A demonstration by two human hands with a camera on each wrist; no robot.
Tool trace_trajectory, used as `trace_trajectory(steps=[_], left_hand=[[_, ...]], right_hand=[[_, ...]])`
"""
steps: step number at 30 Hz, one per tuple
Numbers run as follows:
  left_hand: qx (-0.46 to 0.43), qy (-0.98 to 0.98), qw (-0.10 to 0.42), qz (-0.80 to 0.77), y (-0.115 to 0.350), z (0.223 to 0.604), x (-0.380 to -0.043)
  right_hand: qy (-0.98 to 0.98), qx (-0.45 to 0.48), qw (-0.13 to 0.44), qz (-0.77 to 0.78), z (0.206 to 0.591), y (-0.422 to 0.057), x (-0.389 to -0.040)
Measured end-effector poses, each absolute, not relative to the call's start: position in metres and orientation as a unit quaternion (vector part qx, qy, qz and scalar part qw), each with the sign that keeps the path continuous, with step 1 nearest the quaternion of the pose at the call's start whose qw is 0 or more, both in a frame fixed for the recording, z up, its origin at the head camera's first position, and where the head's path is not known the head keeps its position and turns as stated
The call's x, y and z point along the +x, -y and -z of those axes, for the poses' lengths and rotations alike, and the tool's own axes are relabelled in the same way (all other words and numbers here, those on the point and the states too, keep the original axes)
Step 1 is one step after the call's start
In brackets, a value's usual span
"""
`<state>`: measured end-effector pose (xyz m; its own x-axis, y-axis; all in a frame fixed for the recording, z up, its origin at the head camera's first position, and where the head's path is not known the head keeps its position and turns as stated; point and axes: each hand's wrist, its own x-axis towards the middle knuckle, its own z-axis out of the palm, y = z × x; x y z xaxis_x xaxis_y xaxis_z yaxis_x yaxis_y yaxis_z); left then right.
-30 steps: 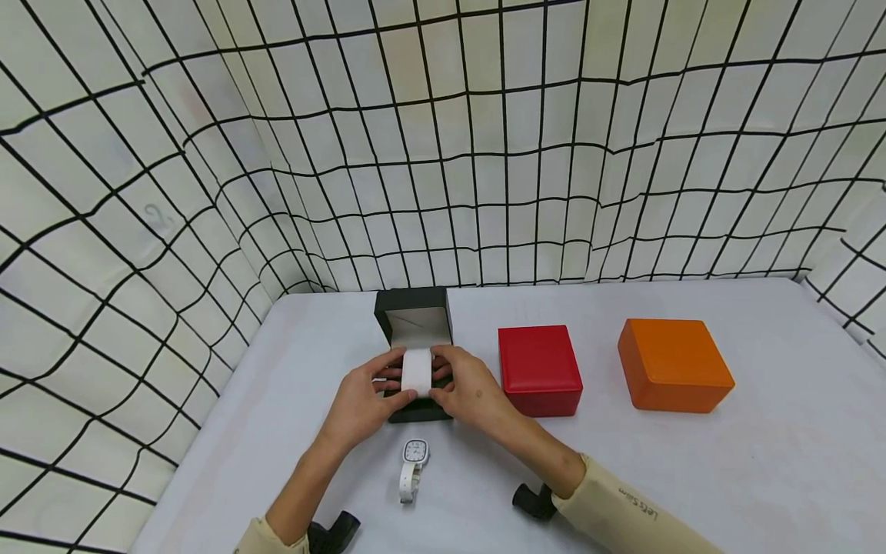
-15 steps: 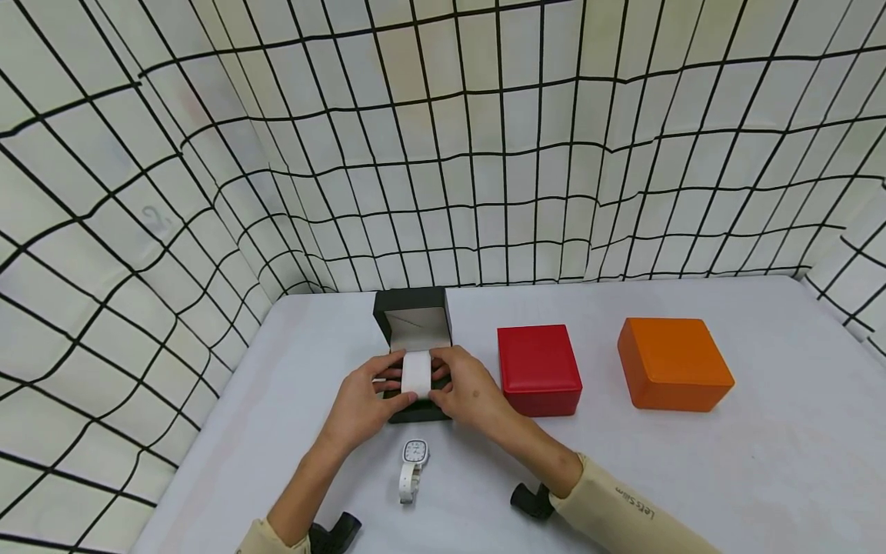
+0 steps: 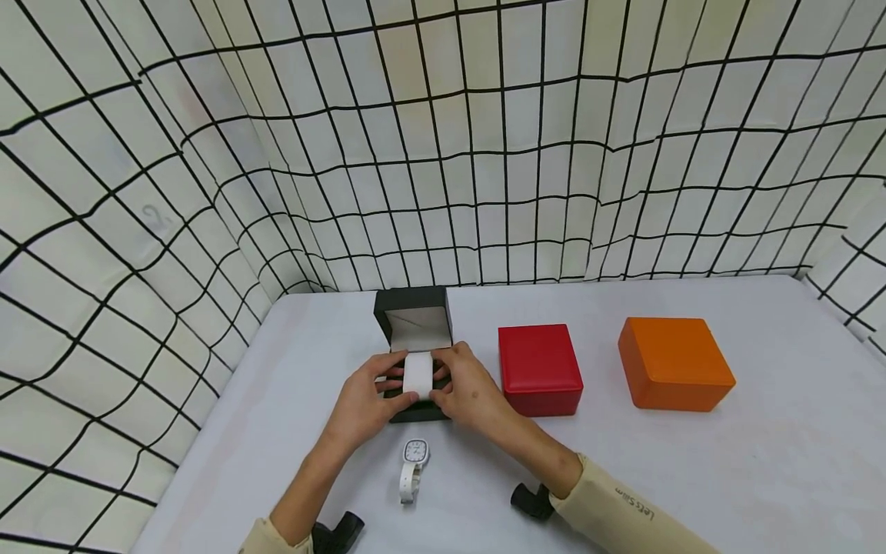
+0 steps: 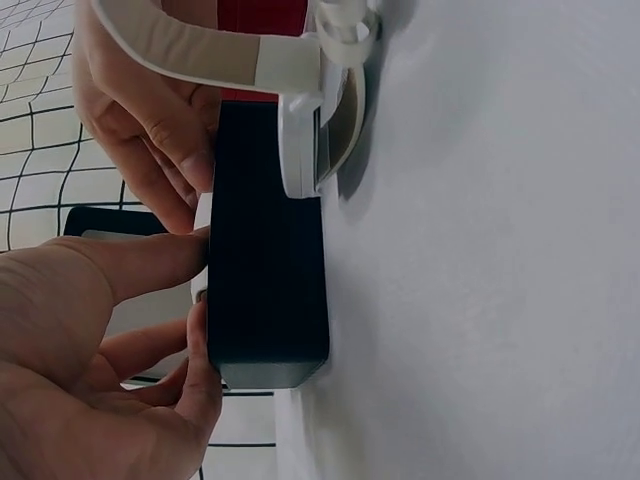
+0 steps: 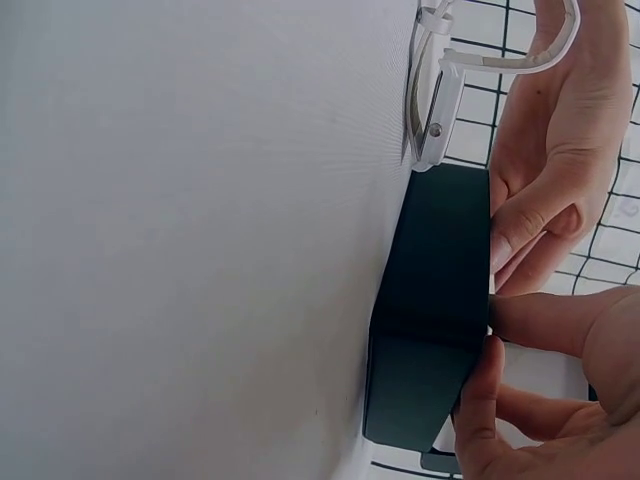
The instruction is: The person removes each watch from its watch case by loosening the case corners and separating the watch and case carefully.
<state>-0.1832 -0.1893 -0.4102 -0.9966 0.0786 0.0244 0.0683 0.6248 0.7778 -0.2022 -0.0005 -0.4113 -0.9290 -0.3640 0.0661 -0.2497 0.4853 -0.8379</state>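
Observation:
A dark green watch box (image 3: pixel 418 327) stands with its lid raised, its pale lining facing forward. In its base sits a white watch cushion (image 3: pixel 418 375), between my two hands. My left hand (image 3: pixel 356 404) grips the cushion's left side, thumb at the near edge and fingers behind. On the other side my right hand (image 3: pixel 477 392) holds it the same way. Both wrist views show fingertips right at the rim of the dark box wall (image 4: pixel 265 260); the cushion is mostly hidden there. A white watch (image 3: pixel 415 454) with a squarish dial lies on the table in front of the box.
A closed red box (image 3: pixel 540 362) is just right of the watch box. Farther right stands an orange box (image 3: pixel 674 365). White cloth (image 3: pixel 782 462) covers the table, and a black grid net (image 3: pixel 484 154) over pale walls rises behind and at the sides.
The white cushion sits very slightly lower in the box, with both hands still around it. The watch and the other boxes have stayed in place.

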Motion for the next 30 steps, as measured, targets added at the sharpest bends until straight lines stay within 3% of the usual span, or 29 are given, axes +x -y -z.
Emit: trace_trajectory(steps=[23, 30], left_hand=[[0.036, -0.906, 0.03, -0.421, 0.1861, 0.4092, -0.1875], [0.029, -0.903, 0.011, -0.429, 0.1845, 0.4066, -0.1862]], right_hand=[[-0.86, -0.165, 0.078, 0.477, 0.4093, 0.0006, -0.2012], [-0.854, -0.175, 0.078, 0.484, 0.4022, -0.0051, -0.1967]])
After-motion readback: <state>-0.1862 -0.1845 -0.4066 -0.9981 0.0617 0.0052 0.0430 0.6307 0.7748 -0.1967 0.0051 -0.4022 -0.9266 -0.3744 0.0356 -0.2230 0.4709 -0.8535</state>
